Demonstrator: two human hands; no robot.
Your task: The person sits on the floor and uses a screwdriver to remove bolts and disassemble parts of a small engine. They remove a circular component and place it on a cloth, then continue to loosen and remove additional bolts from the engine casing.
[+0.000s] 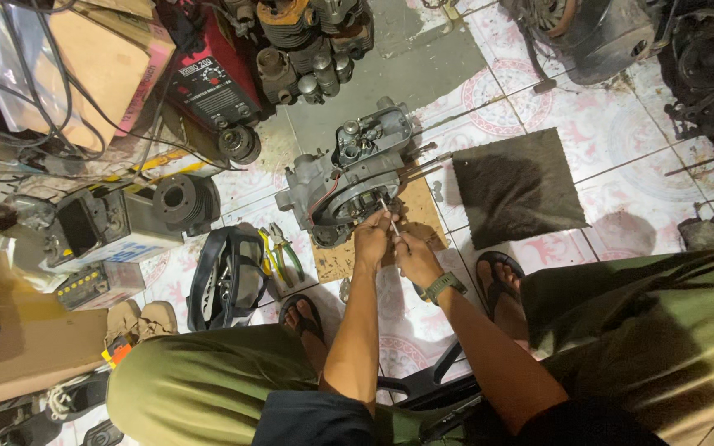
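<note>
Engine case [349, 177], grey metal, sits on the tiled floor [621, 157] just past the person's knees, half on a flat brown board [336, 263]. Seen from the person, it lies straight ahead at twelve o'clock, and its long side runs from about seven o'clock up to one o'clock. Two thin rods stick out of it toward two o'clock.

Both hands meet at the near edge of the case. The left hand [371, 239] is curled around a thin metal tool [390, 219], and the tip of the tool touches the round open part of the case. The tool points up toward eleven o'clock, away from the person. The right hand [415, 256], with a watch [444, 286] on its wrist, is just beside the left one, at its four o'clock. Its fingers are bent in close by the tool's lower end, but I cannot tell if they really hold it. The left hand is the nearer one to the case.

A dark square mat [518, 186] lies at three o'clock from the case. Green and yellow pliers [278, 252] lie at eight o'clock, next to a black belt-like ring [225, 277]. The person wears sandals [497, 281].
</note>
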